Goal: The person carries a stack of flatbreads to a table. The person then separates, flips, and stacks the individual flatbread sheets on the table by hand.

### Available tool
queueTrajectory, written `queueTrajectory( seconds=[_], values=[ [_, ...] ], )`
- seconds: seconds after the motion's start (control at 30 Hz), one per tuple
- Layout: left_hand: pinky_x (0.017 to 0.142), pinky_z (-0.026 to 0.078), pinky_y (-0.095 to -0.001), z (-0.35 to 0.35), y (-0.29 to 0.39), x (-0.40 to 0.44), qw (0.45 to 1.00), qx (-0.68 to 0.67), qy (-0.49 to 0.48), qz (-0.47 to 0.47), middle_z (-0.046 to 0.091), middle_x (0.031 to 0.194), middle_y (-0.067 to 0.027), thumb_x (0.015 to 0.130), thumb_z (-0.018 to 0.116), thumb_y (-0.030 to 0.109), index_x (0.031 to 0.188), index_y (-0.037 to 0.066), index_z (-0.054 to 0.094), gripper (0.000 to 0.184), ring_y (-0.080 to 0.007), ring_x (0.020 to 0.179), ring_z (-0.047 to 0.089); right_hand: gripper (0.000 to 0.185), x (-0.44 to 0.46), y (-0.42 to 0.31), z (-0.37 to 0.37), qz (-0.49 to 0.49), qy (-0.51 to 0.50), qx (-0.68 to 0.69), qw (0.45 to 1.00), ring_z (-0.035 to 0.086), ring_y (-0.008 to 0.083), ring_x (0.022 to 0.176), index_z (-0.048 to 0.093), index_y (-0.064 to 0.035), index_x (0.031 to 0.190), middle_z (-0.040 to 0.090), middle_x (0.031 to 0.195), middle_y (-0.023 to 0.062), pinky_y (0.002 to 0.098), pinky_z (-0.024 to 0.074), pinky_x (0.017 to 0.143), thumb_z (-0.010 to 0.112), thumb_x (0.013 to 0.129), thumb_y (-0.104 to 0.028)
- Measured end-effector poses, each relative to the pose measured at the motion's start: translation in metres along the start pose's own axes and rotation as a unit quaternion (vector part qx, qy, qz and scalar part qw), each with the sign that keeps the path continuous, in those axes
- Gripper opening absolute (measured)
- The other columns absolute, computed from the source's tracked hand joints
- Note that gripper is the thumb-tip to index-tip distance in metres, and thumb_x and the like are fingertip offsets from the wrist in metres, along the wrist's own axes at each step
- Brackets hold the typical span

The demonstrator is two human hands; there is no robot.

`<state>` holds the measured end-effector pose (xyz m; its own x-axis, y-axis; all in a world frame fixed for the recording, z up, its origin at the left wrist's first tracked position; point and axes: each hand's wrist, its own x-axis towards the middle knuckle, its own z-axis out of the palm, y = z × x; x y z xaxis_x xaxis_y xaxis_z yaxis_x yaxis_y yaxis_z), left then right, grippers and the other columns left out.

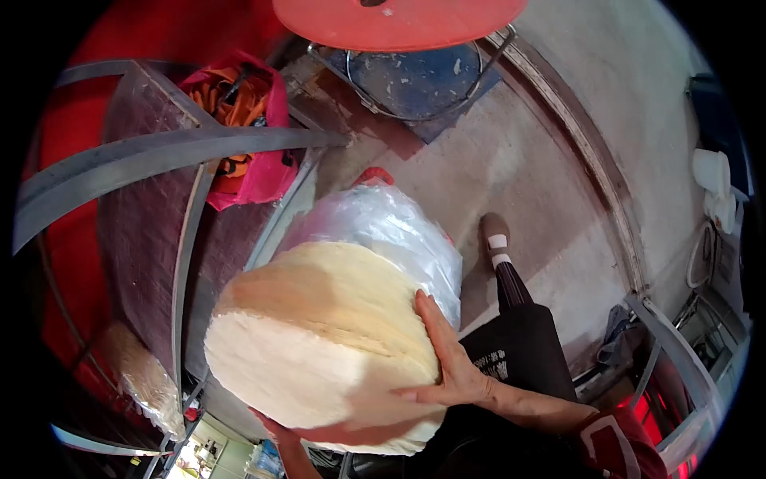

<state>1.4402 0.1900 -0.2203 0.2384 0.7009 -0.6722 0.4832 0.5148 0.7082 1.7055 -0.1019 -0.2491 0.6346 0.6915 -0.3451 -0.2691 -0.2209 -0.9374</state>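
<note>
Beside open floor (558,263), left fingers (268,418) and right fingers (428,314) hold the pale round stack (319,343) by its edges

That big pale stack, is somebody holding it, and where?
Yes, the pale stack: the right hand holds its right side; the left hand, partly hidden, is at its lower edge.
</note>
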Motion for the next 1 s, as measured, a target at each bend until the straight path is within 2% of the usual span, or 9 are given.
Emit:
queueTrajectory(
  seconds=[0.23, 0.37, 0.5, 0.57, 0.6, 0.67, 0.8, 0.87, 1.0],
  values=[
    [0.095, 0.021, -0.04, -0.068, -0.024, 0.01, 0.994, -0.056, 0.038, -0.088, 0.02, 0.131, -0.0045, 0.072, 0.029, 0.066, 0.128, 0.012, 0.017, 0.078, -0.0252, 0.118, 0.022, 0.09, 0.006, 0.0, 0.001, 0.036, 0.036, 0.025, 0.998, 0.016, 0.0374, 0.12, 0.017, 0.0046, 0.124, 0.018, 0.128, 0.024, 0.0402, 0.0134, 0.097, 0.065, 0.062, -0.039],
    [0.099, 0.01, -0.0377, -0.048, 0.056, 0.064, 0.994, -0.043, -0.088, 0.039, 0.016, 0.133, -0.0085, 0.069, 0.027, 0.07, 0.128, 0.005, 0.012, 0.089, -0.0234, 0.122, 0.015, 0.108, -0.028, 0.005, -0.001, 0.067, 0.078, 0.175, 0.979, 0.01, 0.0286, 0.123, 0.002, 0.0045, 0.126, 0.007, 0.132, 0.021, 0.0375, 0.0093, 0.099, 0.064, 0.058, -0.052],
    [0.099, 0.005, -0.0361, 0.056, 0.152, 0.12, 0.874, 0.37, -0.277, 0.147, 0.018, 0.132, -0.0145, 0.063, 0.02, 0.075, 0.128, 0.004, 0.015, 0.096, -0.0233, 0.122, 0.016, 0.116, -0.047, 0.011, 0.018, 0.091, 0.07, 0.187, 0.976, 0.002, 0.0255, 0.124, -0.006, 0.0034, 0.126, 0.001, 0.133, 0.0195, 0.0346, 0.0057, 0.099, 0.061, 0.055, -0.06],
    [0.099, 0.008, -0.0354, 0.119, 0.181, 0.123, 0.873, 0.299, -0.371, 0.106, 0.016, 0.132, -0.0146, 0.061, 0.052, 0.063, 0.127, 0.004, 0.017, 0.095, -0.0229, 0.123, 0.011, 0.114, -0.041, 0.006, 0.029, 0.092, 0.079, 0.212, 0.97, 0.004, 0.0255, 0.124, -0.005, 0.0023, 0.126, 0.001, 0.133, 0.0183, 0.0343, 0.0072, 0.099, 0.061, 0.056, -0.059],
    [0.099, 0.008, -0.0354, 0.135, 0.183, 0.118, 0.873, 0.299, -0.371, 0.107, 0.016, 0.132, -0.0146, 0.061, 0.052, 0.063, 0.127, 0.004, 0.017, 0.095, -0.0229, 0.123, 0.011, 0.114, -0.039, 0.004, 0.032, 0.09, 0.079, 0.212, 0.97, 0.004, 0.0255, 0.124, -0.005, 0.0023, 0.126, 0.001, 0.133, 0.0183, 0.0343, 0.0072, 0.099, 0.061, 0.056, -0.059],
    [0.099, 0.013, -0.0327, 0.155, 0.182, 0.108, 0.74, 0.489, -0.449, 0.109, 0.023, 0.13, -0.0141, 0.058, 0.067, 0.043, 0.125, 0.001, 0.023, 0.091, -0.0212, 0.121, 0.018, 0.107, -0.038, 0.001, 0.036, 0.152, 0.118, 0.273, 0.943, 0.006, 0.0259, 0.124, 0.001, 0.0017, 0.127, 0.003, 0.134, 0.0175, 0.0348, 0.009, 0.098, 0.062, 0.058, -0.053],
    [0.097, 0.019, -0.0295, 0.152, 0.173, 0.101, 0.766, 0.468, -0.415, 0.146, 0.032, 0.125, -0.0125, 0.054, 0.073, 0.025, 0.122, -0.001, 0.029, 0.085, -0.0183, 0.117, 0.027, 0.096, -0.039, 0.001, 0.037, 0.172, 0.134, 0.239, 0.946, 0.008, 0.0271, 0.123, 0.011, 0.0023, 0.127, 0.007, 0.133, 0.0177, 0.0357, 0.0103, 0.098, 0.061, 0.06, -0.046],
    [0.095, 0.022, -0.0286, 0.152, 0.168, 0.102, 0.841, 0.355, -0.407, 0.032, 0.036, 0.122, -0.0109, 0.054, 0.073, 0.021, 0.122, -0.001, 0.029, 0.083, -0.0165, 0.114, 0.031, 0.088, -0.036, 0.002, 0.038, 0.169, 0.154, 0.187, 0.955, 0.011, 0.0292, 0.123, 0.018, 0.0029, 0.125, 0.014, 0.131, 0.0196, 0.037, 0.0103, 0.098, 0.059, 0.062, -0.043],
    [0.093, 0.024, -0.027, 0.151, 0.163, 0.108, 0.849, 0.331, -0.41, 0.033, 0.038, 0.121, -0.0103, 0.054, 0.073, 0.016, 0.122, 0.0, 0.031, 0.081, -0.016, 0.112, 0.033, 0.086, -0.033, 0.002, 0.027, 0.154, 0.163, 0.148, 0.963, 0.015, 0.0309, 0.122, 0.02, 0.003, 0.124, 0.02, 0.129, 0.0206, 0.0379, 0.0122, 0.098, 0.059, 0.063, -0.044]
  ],
)
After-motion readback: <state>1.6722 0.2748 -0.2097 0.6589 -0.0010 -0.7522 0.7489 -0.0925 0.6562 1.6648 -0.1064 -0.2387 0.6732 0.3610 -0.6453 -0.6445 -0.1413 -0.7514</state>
